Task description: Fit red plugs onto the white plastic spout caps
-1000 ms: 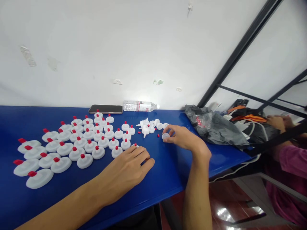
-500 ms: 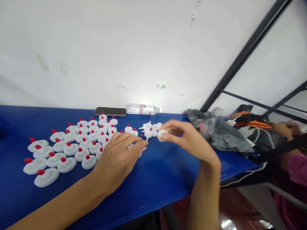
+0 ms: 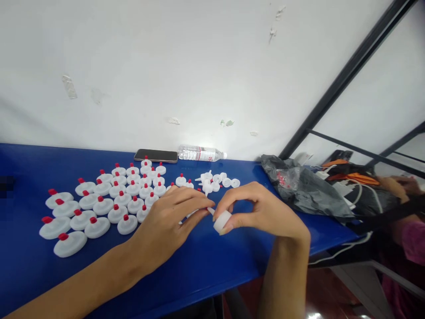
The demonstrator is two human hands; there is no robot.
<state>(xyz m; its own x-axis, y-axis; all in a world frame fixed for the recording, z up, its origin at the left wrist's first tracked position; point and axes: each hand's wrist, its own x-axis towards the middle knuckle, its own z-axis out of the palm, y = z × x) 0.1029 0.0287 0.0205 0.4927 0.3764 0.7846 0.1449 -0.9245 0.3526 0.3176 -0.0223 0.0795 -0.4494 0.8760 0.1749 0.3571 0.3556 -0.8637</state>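
My right hand (image 3: 255, 210) pinches a white nozzle cap (image 3: 222, 221) between thumb and fingers, its narrow spout tilted up and left. At the spout's end, my left hand (image 3: 181, 210) has a small red tip cap (image 3: 210, 207) between its fingertips; whether it is seated on the spout I cannot tell. Left of my left hand stand rows of white nozzle caps with red tips (image 3: 103, 205), upright on the blue table (image 3: 206, 270). Partly behind the left hand are several more. Loose white nozzle caps (image 3: 206, 178) lie in a small heap beyond my hands.
A phone (image 3: 156, 155) and a clear plastic bottle (image 3: 201, 153) lie along the wall. To the right, a grey plastic bag (image 3: 299, 190) carries a clear packet of red pieces (image 3: 286, 177). A black metal frame (image 3: 345, 75) rises there, with another person's hand (image 3: 398, 186) beyond.
My right hand has drawn the white nozzle cap down towards me and turned its spout leftwards. The red tip cap in my left fingertips now meets the spout. The view has shifted slightly.
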